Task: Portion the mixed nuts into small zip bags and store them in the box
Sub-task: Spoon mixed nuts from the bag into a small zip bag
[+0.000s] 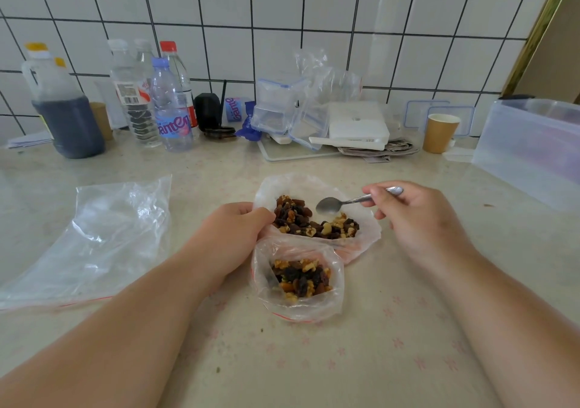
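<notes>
A large clear bag (361, 238) lies open at the middle of the counter with mixed nuts (314, 219) heaped in it. Just in front of it a small zip bag (270, 294) stands open, part filled with nuts. My left hand (232, 235) pinches the plastic where the two bags meet, at their left edge. My right hand (411, 216) grips the handle of a metal spoon (329, 204); the spoon's empty bowl hovers over the large bag, right of the nut heap.
A flat empty plastic bag (94, 238) lies at the left. A translucent storage box (533, 150) stands at the right edge. Along the tiled wall are several bottles (171, 103), a dark jug (69, 119), clip-lid containers (276, 109) and a paper cup (439, 133).
</notes>
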`<state>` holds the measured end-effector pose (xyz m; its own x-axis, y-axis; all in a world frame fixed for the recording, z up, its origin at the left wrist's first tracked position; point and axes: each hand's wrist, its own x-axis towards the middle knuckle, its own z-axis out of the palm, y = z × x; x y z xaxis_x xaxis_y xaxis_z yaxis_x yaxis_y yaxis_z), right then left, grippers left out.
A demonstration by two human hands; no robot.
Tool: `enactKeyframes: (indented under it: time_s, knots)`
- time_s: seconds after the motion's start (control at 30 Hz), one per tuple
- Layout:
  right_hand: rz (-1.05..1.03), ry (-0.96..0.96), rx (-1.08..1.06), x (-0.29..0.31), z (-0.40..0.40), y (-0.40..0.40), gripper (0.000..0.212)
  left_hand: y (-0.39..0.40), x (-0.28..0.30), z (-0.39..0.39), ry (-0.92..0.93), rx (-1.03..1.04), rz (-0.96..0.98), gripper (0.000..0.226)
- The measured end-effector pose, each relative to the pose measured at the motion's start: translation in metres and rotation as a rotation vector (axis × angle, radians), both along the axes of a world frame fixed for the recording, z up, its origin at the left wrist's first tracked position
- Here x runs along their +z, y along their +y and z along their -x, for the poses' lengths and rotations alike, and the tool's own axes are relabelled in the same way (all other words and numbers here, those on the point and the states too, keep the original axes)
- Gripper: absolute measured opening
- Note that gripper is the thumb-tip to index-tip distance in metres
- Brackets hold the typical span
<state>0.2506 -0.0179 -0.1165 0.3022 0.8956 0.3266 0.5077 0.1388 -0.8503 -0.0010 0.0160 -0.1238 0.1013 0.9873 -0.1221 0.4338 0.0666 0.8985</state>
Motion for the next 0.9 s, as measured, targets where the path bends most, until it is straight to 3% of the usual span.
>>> enactKeyframes:
  time_s: [0.17,0.4,0.67,0.9]
  knots:
    - [0.047,-0.085,0.147,0.000,0.010,0.001,0.018,0.000,0.000,0.000,0.000,0.000,-0.003,0.044]
    - [0.028,0.230,0.035,0.001,-0.002,0.006,0.023,0.002,-0.001,0.000,0.009,0.005,-0.005,0.044]
    - [0.118,0.191,0.093,-0.004,0.015,0.005,0.020,0.005,-0.007,0.001,0.052,-0.018,-0.063,0.047]
    - [0.253,0.539,-0.015,0.001,0.008,0.011,0.022,0.003,-0.004,0.000,0.051,-0.007,-0.046,0.047]
